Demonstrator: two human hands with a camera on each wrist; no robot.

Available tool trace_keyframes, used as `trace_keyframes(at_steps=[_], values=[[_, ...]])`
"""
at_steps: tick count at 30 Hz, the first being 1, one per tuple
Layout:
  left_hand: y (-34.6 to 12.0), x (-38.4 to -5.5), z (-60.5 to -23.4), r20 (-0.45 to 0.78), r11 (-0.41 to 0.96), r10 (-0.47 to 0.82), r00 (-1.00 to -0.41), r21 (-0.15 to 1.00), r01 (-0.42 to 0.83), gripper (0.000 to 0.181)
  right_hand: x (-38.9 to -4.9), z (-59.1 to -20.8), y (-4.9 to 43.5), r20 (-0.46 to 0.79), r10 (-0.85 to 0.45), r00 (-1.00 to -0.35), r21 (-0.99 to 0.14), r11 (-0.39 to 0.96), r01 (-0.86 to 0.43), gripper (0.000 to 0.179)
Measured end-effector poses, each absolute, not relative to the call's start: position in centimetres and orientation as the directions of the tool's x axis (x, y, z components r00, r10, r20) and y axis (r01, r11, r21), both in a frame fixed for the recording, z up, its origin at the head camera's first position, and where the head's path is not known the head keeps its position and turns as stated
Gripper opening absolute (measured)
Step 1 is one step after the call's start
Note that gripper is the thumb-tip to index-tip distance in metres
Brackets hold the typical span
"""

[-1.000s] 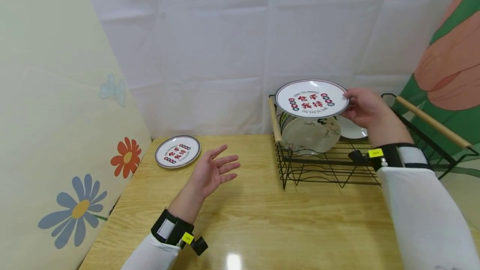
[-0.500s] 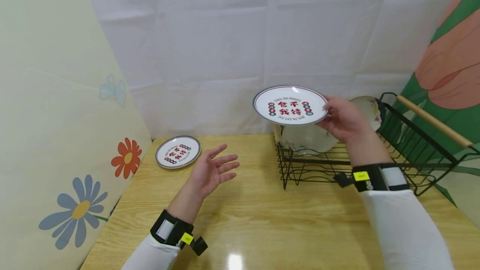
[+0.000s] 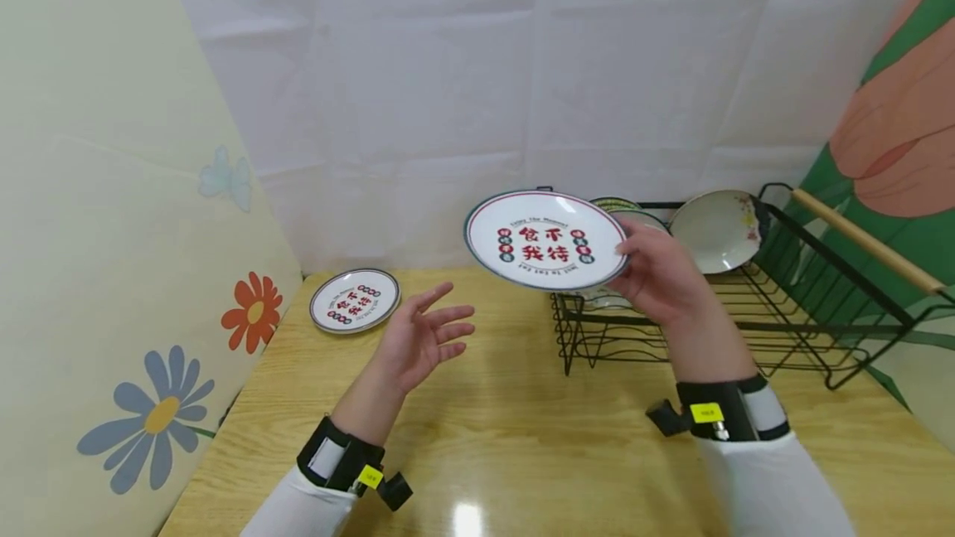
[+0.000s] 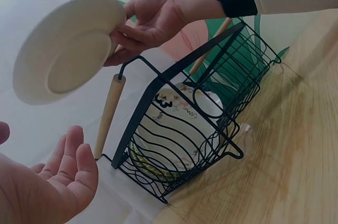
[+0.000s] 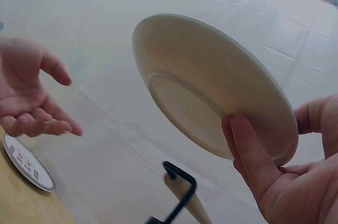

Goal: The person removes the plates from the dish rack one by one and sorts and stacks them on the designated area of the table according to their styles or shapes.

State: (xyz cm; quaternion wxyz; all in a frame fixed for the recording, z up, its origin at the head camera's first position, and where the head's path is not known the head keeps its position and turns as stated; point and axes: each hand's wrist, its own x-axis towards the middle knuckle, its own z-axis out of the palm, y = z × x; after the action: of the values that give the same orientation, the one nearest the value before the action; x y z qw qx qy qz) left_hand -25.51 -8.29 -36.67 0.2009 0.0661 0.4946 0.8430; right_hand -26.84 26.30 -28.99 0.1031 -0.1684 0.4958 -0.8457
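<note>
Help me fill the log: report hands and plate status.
Right hand grips red-lettered plate by its rim, clear of wire dish rack. Left hand empty, near matching plate. Nothing seen blocking.

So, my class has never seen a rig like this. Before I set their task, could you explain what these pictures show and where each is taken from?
There is no robot here, just a person's two bare hands. The head view looks forward and down from the person's head. The left wrist and right wrist views come from cameras worn on each wrist.

The fingers of the right hand grip a printed plate by its rim, off the table. The left hand is open and holds nothing. A matching plate lies on the table's left; on its right stands a wire rack holding dishes.
</note>
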Motion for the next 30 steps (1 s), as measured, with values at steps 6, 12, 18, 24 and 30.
trace_keyframes(at_steps=[6, 12, 18, 24, 30], values=[[-8.2, -25.2, -36.2, -0.057, -0.440, 0.413, -0.909, 0.861, -0.254, 0.052, -25.9, -29.8, 25.3, 0.172, -0.365, -0.915, -0.872, -0.488, 0.031, 0.067], [-8.1, -24.5, -35.4, -0.026, -0.444, 0.430, -0.903, 0.864, -0.236, 0.050, -25.1, -30.4, 24.7, 0.176, -0.371, -0.912, -0.879, -0.476, 0.024, 0.069], [-8.1, -23.8, -34.7, 0.033, -0.473, 0.450, -0.893, 0.856, -0.207, 0.032, -24.6, -30.7, 24.2, 0.154, -0.375, -0.914, -0.904, -0.427, 0.023, 0.072], [-8.1, -23.2, -34.3, 0.073, -0.465, 0.470, -0.880, 0.868, -0.176, 0.037, -24.2, -31.0, 23.8, 0.126, -0.371, -0.920, -0.922, -0.386, 0.029, 0.071], [-8.0, -22.7, -34.1, 0.110, -0.464, 0.480, -0.870, 0.874, -0.145, 0.043, -24.0, -31.0, 23.4, 0.089, -0.339, -0.937, -0.944, -0.329, 0.029, 0.071]])
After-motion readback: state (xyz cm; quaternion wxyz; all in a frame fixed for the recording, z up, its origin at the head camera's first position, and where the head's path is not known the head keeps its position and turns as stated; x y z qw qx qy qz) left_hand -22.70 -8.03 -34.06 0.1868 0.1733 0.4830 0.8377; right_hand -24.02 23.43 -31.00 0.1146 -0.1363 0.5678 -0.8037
